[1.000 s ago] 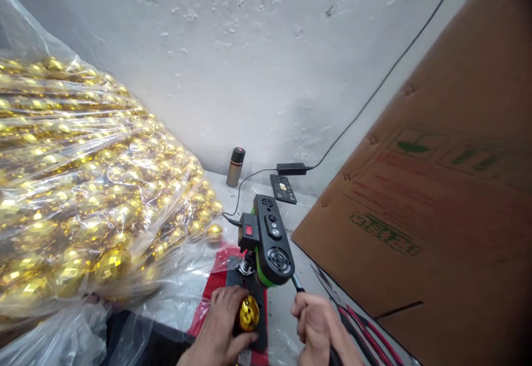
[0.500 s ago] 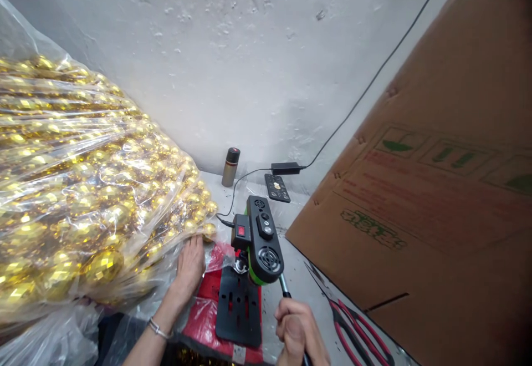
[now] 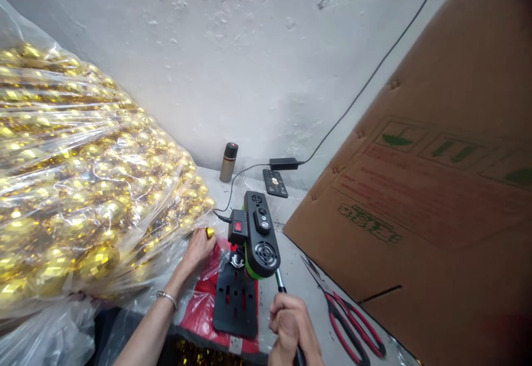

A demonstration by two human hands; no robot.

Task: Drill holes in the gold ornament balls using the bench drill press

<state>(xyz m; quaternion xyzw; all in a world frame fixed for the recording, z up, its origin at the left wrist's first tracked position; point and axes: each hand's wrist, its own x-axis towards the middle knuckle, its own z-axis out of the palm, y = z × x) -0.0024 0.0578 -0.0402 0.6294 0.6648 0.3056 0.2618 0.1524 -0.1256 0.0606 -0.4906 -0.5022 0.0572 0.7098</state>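
Observation:
In the head view, my left hand (image 3: 198,248) is closed on a shiny gold ball (image 3: 210,233), part of which sticks out past the fingers. It is beside the open mouth of a clear plastic bag (image 3: 100,150) full of faceted gold balls. My right hand (image 3: 295,324) is wrapped round the black-gripped lever (image 3: 281,284) of a small bench machine (image 3: 262,233). This machine has a black top cover, a green edge and a red switch. Its slotted black base plate (image 3: 235,305) rests on red plastic sheeting (image 3: 193,313).
Red-and-black-handled scissors (image 3: 353,327) lie to the right, against a large cardboard box (image 3: 407,188). Behind the machine are a power adapter (image 3: 285,163), a phone-shaped black item (image 3: 275,183) and a bottle (image 3: 228,162). A cable (image 3: 374,75) runs up the wall.
My left hand has drawn slightly away from the bag's mouth and now shows a gold ball in its fingers. My right hand stays on the lever.

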